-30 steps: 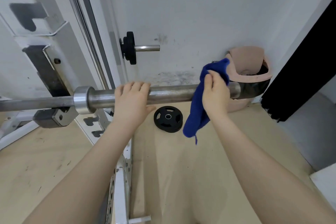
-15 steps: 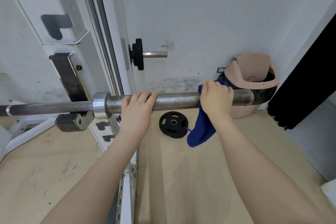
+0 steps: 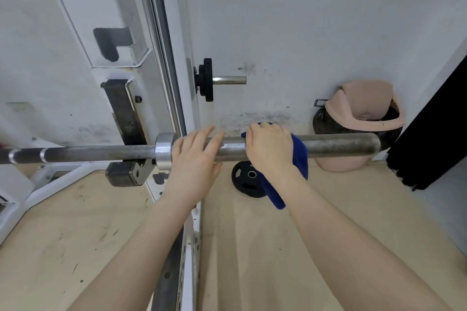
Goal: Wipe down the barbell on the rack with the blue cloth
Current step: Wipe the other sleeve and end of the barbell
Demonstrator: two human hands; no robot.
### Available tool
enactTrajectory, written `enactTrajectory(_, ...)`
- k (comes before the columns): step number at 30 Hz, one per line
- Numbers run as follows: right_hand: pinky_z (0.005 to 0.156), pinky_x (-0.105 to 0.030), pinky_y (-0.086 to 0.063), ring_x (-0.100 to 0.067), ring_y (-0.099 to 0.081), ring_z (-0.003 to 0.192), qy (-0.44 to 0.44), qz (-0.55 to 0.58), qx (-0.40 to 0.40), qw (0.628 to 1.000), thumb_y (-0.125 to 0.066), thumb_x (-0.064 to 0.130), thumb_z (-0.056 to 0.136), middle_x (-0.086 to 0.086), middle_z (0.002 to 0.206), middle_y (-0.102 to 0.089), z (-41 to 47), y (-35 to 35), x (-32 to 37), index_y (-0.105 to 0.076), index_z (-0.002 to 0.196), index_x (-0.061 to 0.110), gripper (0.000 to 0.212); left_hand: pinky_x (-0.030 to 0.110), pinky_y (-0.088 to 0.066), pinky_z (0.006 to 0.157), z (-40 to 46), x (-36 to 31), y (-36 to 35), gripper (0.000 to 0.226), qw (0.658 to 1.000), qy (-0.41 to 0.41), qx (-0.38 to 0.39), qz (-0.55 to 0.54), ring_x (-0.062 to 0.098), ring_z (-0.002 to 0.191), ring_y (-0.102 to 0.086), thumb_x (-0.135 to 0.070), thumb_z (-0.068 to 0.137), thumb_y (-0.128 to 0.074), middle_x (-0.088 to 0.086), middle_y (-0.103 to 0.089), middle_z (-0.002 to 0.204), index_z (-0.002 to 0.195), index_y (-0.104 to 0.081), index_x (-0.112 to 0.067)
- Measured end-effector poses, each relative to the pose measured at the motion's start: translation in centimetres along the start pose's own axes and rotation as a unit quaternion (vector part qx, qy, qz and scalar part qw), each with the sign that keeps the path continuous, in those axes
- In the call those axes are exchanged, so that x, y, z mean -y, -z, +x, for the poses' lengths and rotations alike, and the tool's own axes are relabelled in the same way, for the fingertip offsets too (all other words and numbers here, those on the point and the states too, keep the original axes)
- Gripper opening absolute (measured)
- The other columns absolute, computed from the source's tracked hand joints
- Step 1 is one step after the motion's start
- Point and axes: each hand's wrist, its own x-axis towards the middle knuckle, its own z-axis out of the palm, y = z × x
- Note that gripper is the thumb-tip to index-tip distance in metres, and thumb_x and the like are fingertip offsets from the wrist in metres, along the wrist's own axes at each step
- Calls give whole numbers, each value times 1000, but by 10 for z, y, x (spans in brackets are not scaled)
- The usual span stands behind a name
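Note:
A steel barbell [image 3: 338,145] lies level across the white rack [image 3: 126,58], resting on a dark hook by its shiny collar [image 3: 163,151]. My left hand [image 3: 194,159] lies on the sleeve just right of the collar, fingers spread and loosely draped over the bar. My right hand [image 3: 269,149] presses the blue cloth [image 3: 300,159] around the sleeve close beside the left hand. A tail of the cloth hangs below the bar. The sleeve's right end is bare.
A black weight plate [image 3: 246,180] lies on the wooden floor under the bar. Another small plate sits on a storage peg [image 3: 228,80] on the rack. A pink bin [image 3: 364,124] stands against the wall at right, next to a black curtain [image 3: 434,139].
My right hand has slid the cloth leftward along the sleeve, from near its right end to beside my left hand. My left hand's fingers have loosened and spread on the bar.

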Motion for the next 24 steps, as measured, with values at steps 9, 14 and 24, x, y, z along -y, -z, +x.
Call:
enactTrajectory(9, 66, -29, -31, -19, -49, 71, 80, 46, 49, 994, -31, 30, 99, -2, 87, -62, 9, 0, 45, -55, 89, 17, 29, 44, -31, 98, -23, 64, 39, 78, 984, 117, 92, 99, 30, 123, -39, -38, 73, -72, 9, -41, 137, 137, -36, -12)
enactTrajectory(14, 62, -33, -34, -24, -56, 69, 60, 26, -3, 998, -42, 19, 93, -8, 84, -66, 6, -11, 97, -62, 86, 9, 24, 38, -40, 92, -39, 87, 28, 75, 987, 92, 103, 82, 24, 118, -49, -34, 70, -76, 2, -53, 129, 134, -42, -14)
enactTrajectory(24, 84, -35, -36, -25, -57, 91, 63, 12, -20, 998, -35, 24, 96, -6, 98, -65, 5, -10, 87, -60, 98, 12, 28, 37, -48, 66, -41, 91, 13, 72, 994, 79, -20, 70, 28, 88, -63, -21, 56, -85, 7, -67, 95, 122, -57, -16)
